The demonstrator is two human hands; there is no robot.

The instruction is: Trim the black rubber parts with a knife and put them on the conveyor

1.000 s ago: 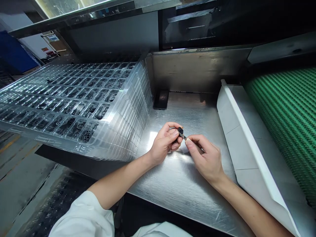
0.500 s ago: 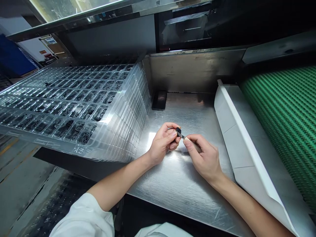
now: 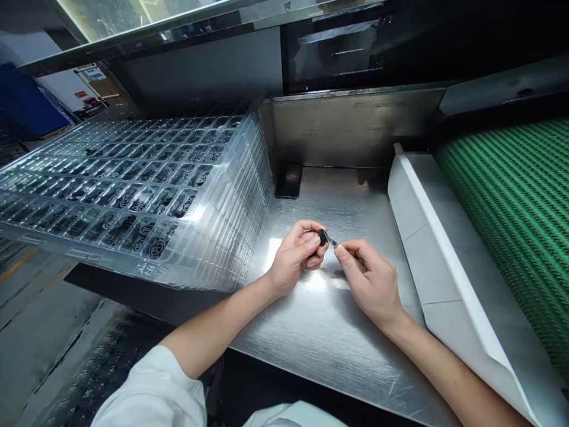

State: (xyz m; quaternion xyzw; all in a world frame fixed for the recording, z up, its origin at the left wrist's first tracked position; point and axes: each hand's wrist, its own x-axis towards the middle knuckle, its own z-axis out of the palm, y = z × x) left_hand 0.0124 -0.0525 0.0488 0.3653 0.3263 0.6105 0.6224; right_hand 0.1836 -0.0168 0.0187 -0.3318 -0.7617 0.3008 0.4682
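Slight rightward shift of right hand since earlier frame; tip of small metal blade still at black round connector. Left hand: fingers curled and closed around connector, thumb across it, firm grip. Right hand: thumb and index pressed together, pinching pale end of blade; other fingers curled under. Connector over middle of stainless tabletop, nearer back edge than front edge. Along left edge of tabletop, stack of clear thermoformed trays, rows of pockets with black round parts. Near back edge, black rectangular pad. Along right edge, white angled divider, with green ribbed conveyor belt beyond it. White sleeve on left arm, bottom of view.
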